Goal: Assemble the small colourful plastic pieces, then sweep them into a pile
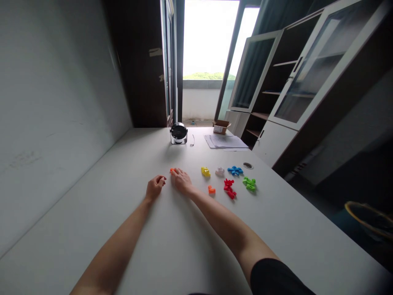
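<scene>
I read my right hand (181, 181) as narrow, fingertips on an orange plastic puzzle piece (172, 170); grip unconfirmed. My left hand (155, 186) curls beside it, apparently empty. Pinch by the edges. A red puzzle piece (229, 188) lies right of the orange plastic puzzle piece.

A small orange plastic piece (172, 170) lies at the fingertips of the right hand (181, 181), partly hidden by them, while the left hand (155, 187) rests loosely curled just beside it. To the right, chunky angular pieces lie flat and apart on the worktop (123, 213): a yellow piece (205, 172), a white piece (220, 171), a blue piece (235, 170), a green piece (249, 184) and a small orange piece (211, 189) (the red pieces (229, 188) sit so close together that their outlines are hard to separate).
</scene>
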`<state>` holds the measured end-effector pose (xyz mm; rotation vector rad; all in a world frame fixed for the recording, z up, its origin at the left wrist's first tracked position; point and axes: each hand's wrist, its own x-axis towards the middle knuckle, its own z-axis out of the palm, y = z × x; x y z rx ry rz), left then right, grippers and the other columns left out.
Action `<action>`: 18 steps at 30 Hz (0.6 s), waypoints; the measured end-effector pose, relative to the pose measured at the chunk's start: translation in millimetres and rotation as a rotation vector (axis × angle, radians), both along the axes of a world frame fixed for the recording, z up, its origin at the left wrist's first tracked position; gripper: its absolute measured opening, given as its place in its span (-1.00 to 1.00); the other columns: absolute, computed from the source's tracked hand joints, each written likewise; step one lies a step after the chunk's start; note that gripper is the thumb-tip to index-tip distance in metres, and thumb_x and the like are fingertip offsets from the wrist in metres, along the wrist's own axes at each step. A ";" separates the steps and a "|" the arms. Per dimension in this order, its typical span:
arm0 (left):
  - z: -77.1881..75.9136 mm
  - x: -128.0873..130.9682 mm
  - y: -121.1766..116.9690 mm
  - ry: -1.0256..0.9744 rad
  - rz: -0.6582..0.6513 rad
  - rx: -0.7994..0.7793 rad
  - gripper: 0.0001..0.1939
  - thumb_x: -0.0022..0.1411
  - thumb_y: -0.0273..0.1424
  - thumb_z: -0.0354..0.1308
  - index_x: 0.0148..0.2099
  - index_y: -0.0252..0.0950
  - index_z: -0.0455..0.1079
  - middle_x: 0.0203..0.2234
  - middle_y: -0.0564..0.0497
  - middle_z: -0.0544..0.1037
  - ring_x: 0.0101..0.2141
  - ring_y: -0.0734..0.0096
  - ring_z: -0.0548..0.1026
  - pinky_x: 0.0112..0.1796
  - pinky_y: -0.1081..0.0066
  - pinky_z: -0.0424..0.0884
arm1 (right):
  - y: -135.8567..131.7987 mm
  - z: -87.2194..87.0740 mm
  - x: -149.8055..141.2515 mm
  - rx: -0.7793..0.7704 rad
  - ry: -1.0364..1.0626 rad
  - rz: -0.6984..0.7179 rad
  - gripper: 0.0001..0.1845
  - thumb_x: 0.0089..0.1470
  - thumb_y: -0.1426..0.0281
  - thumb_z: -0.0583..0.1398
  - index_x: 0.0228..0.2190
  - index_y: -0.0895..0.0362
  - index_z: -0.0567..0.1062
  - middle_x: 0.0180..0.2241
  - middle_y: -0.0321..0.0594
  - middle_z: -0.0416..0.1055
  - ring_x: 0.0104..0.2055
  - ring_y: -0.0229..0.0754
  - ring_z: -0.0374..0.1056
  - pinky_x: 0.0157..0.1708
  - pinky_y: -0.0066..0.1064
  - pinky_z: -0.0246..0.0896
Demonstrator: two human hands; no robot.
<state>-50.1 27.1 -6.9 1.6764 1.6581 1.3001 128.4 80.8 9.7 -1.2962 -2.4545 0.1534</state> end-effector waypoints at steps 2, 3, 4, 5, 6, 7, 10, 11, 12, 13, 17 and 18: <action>1.8 4.3 -3.3 0.084 -0.046 -0.006 -0.67 0.29 -0.23 -0.02 -0.21 -0.25 0.54 -0.48 0.01 0.58 -0.43 0.34 0.51 -0.34 0.43 0.37 | -26.3 -2.5 7.2 0.019 0.003 0.038 -0.51 0.31 0.46 0.04 0.22 -0.01 0.27 0.18 -0.11 0.27 0.21 -0.11 0.15 0.15 -0.29 0.07; 3.0 6.5 -5.1 0.126 -0.070 -0.008 -0.67 0.30 -0.24 -0.02 -0.20 -0.25 0.54 -0.46 0.01 0.59 -0.42 0.34 0.51 -0.34 0.43 0.36 | -39.7 -3.0 11.9 0.025 0.005 0.054 -0.53 0.32 0.45 0.04 0.22 -0.02 0.27 0.18 -0.12 0.28 0.20 -0.10 0.16 0.14 -0.28 0.08; 4.2 8.6 -6.7 0.162 -0.094 -0.010 -0.67 0.30 -0.25 -0.02 -0.19 -0.24 0.55 -0.44 0.00 0.60 -0.42 0.34 0.51 -0.33 0.42 0.36 | -52.5 -2.9 17.3 0.034 0.014 0.057 -0.53 0.32 0.45 0.04 0.22 -0.02 0.28 0.16 -0.12 0.30 0.18 -0.10 0.17 0.13 -0.27 0.10; 5.4 10.6 -8.3 0.192 -0.116 -0.012 -0.68 0.30 -0.25 -0.01 -0.19 -0.24 0.55 -0.42 -0.01 0.61 -0.41 0.33 0.51 -0.32 0.42 0.36 | -64.4 -2.3 23.4 0.043 0.019 0.058 -0.55 0.31 0.46 0.05 0.20 0.00 0.30 0.14 -0.11 0.32 0.16 -0.09 0.18 0.10 -0.27 0.13; 6.4 12.3 -9.7 0.215 -0.132 -0.014 -0.68 0.29 -0.26 -0.01 -0.18 -0.24 0.56 -0.40 -0.01 0.62 -0.40 0.33 0.52 -0.32 0.42 0.36 | -74.9 -1.4 30.0 0.055 0.028 0.047 -0.57 0.30 0.47 0.06 0.16 0.01 0.34 0.10 -0.10 0.35 0.13 -0.07 0.20 0.07 -0.28 0.15; 7.3 13.7 -11.0 0.231 -0.144 -0.017 -0.68 0.29 -0.26 -0.01 -0.18 -0.24 0.56 -0.39 -0.02 0.62 -0.40 0.33 0.52 -0.31 0.42 0.37 | -83.7 -0.4 36.9 0.065 0.038 0.038 -0.62 0.30 0.48 0.07 0.11 0.02 0.39 0.04 -0.10 0.38 0.09 -0.07 0.22 0.05 -0.28 0.17; 8.8 16.4 -13.5 0.265 -0.162 -0.032 -0.69 0.28 -0.28 0.00 -0.18 -0.23 0.56 -0.35 -0.02 0.63 -0.38 0.33 0.51 -0.30 0.42 0.36 | -97.9 0.8 56.3 0.075 0.103 0.027 -0.75 0.29 0.46 0.11 -0.05 0.03 0.49 -0.07 -0.13 0.41 0.00 -0.08 0.24 -0.02 -0.30 0.22; 9.0 16.9 -14.0 0.277 -0.166 -0.037 -0.70 0.28 -0.28 0.00 -0.19 -0.23 0.56 -0.34 -0.03 0.63 -0.38 0.33 0.51 -0.31 0.42 0.35 | -98.4 0.2 61.4 0.072 0.135 0.027 -0.77 0.28 0.45 0.12 -0.08 0.03 0.51 -0.08 -0.14 0.41 -0.01 -0.08 0.24 -0.03 -0.31 0.23; 9.2 17.3 -14.3 0.288 -0.169 -0.043 -0.70 0.28 -0.28 0.01 -0.19 -0.23 0.56 -0.33 -0.03 0.64 -0.38 0.33 0.50 -0.31 0.42 0.35 | -97.1 -0.8 65.4 0.065 0.166 0.028 -0.80 0.28 0.45 0.14 -0.11 0.03 0.52 -0.08 -0.14 0.40 0.00 -0.09 0.24 -0.04 -0.33 0.24; 9.3 17.6 -14.5 0.300 -0.171 -0.048 -0.70 0.28 -0.28 0.01 -0.19 -0.24 0.56 -0.33 -0.03 0.64 -0.39 0.34 0.49 -0.32 0.42 0.34 | -94.4 -2.2 68.4 0.055 0.193 0.030 -0.82 0.27 0.44 0.16 -0.13 0.03 0.53 -0.09 -0.15 0.40 0.00 -0.10 0.23 -0.04 -0.33 0.25; 10.0 18.4 -14.8 0.333 -0.182 -0.061 -0.70 0.29 -0.28 0.01 -0.17 -0.24 0.56 -0.31 -0.03 0.64 -0.40 0.34 0.48 -0.33 0.41 0.33 | -81.3 -7.0 72.5 0.005 0.272 0.020 -0.83 0.27 0.44 0.19 -0.12 0.02 0.52 -0.09 -0.18 0.40 0.00 -0.13 0.26 -0.02 -0.34 0.27; 10.1 18.8 -14.9 0.341 -0.184 -0.058 -0.70 0.30 -0.28 0.01 -0.17 -0.23 0.56 -0.31 -0.03 0.64 -0.40 0.34 0.48 -0.33 0.40 0.33 | -79.5 -7.5 72.5 -0.001 0.288 0.009 -0.81 0.27 0.44 0.18 -0.10 0.01 0.51 -0.08 -0.19 0.40 0.00 -0.13 0.27 -0.03 -0.35 0.27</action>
